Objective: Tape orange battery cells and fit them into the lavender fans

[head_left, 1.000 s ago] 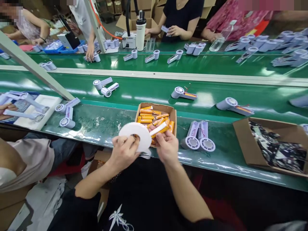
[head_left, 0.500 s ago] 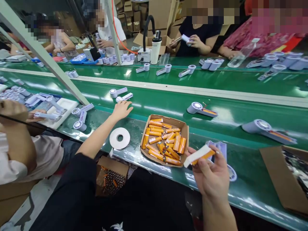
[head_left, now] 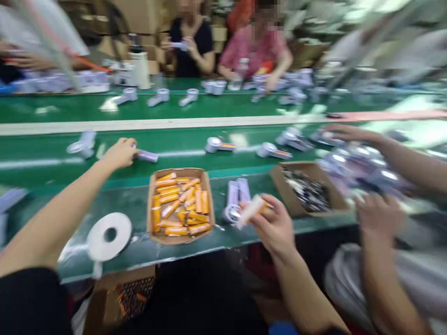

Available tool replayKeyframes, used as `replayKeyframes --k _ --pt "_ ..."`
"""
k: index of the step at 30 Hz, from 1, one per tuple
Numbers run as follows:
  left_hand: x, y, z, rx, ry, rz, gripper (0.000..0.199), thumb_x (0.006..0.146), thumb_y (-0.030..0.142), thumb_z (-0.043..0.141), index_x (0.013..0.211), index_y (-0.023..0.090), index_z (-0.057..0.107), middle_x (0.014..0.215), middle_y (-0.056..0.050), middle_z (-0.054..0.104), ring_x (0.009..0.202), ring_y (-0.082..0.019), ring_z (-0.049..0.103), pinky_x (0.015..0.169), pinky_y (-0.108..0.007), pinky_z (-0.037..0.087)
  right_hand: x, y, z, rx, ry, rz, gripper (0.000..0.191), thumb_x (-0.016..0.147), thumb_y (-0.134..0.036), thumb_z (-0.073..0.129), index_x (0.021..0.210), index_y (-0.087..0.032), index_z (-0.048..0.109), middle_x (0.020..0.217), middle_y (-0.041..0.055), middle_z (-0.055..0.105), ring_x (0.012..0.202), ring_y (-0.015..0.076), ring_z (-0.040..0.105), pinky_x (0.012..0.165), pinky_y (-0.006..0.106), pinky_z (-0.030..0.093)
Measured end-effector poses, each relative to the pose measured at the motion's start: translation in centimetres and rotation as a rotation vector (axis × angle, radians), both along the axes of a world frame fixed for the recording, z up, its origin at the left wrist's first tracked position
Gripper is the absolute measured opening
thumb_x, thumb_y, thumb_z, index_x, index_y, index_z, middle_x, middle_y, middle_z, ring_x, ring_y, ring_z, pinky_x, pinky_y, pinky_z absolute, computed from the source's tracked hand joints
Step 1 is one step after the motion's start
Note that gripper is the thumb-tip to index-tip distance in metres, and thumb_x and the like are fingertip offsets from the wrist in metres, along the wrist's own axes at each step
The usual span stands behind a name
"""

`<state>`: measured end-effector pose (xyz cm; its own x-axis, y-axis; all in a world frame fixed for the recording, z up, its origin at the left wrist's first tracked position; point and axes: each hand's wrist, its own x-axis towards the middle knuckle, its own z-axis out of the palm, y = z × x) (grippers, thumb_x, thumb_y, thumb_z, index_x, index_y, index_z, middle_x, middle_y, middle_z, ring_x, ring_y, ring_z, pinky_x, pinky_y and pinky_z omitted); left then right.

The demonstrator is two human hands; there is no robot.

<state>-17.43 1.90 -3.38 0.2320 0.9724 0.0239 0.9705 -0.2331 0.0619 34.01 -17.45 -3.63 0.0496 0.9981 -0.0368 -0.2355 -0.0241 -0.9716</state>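
My left hand is closed on a lavender handheld fan part over the green conveyor belt. Between finger and thumb, my right hand holds an orange battery with a white strip on it. Just left of that hand, an open lavender fan housing lies on the bench. A cardboard tray full of orange batteries stands between my hands. The white tape roll lies flat at the bench's left, its loose end over the edge.
Fan parts with orange batteries sit on the belt. At the right stands a cardboard box of dark small parts, beside a co-worker's hands. Other people sit across the belt. A box of batteries is below the bench.
The view has turned to the right. My left hand has closed on a fan part on the belt. My right hand still holds the battery with the white strip.
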Motion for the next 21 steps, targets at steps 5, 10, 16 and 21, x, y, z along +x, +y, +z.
replayKeyframes --k 5,10,16,21 --pt "1.6 7.0 -4.5 -0.093 -0.065 -0.232 0.085 0.087 0.09 0.039 0.082 0.015 0.079 0.118 -0.01 0.075 0.112 -0.026 0.057 0.114 -0.05 0.045 -5.7 9.7 3.5 0.243 0.005 0.285 0.067 0.073 -0.048 0.099 0.13 -0.029 0.069 0.113 0.0049 0.086 0.1 0.0254 0.085 0.093 0.045 0.072" --pt "4.0 7.6 -0.5 -0.399 -0.083 -0.17 0.085 0.088 0.085 0.057 0.12 0.009 0.079 0.124 -0.004 0.081 0.102 -0.017 0.063 0.098 -0.027 0.044 -11.4 18.7 4.2 0.377 -0.169 0.483 0.07 0.082 -0.04 0.091 0.144 -0.023 0.064 0.097 -0.0011 0.083 0.089 0.0193 0.079 0.087 0.035 0.068" --pt "7.6 5.8 0.4 -0.166 -0.157 0.136 0.038 0.094 0.045 0.064 0.12 0.027 0.085 0.124 -0.003 0.084 0.112 -0.025 0.073 0.09 -0.029 0.048 -19.2 25.1 0.7 0.426 -0.582 0.538 0.052 0.085 -0.02 0.083 0.135 -0.018 0.067 0.086 -0.0022 0.082 0.081 0.0199 0.079 0.087 0.034 0.062" --pt "8.6 5.2 -0.2 -0.133 -0.161 0.165 0.031 0.093 0.042 0.067 0.114 0.029 0.086 0.118 -0.003 0.085 0.112 -0.026 0.074 0.088 -0.03 0.049 -21.3 25.1 -1.0 0.482 -0.905 0.508 0.048 0.091 -0.021 0.082 0.137 -0.021 0.068 0.094 0.0014 0.084 0.094 0.0227 0.081 0.092 0.033 0.06"
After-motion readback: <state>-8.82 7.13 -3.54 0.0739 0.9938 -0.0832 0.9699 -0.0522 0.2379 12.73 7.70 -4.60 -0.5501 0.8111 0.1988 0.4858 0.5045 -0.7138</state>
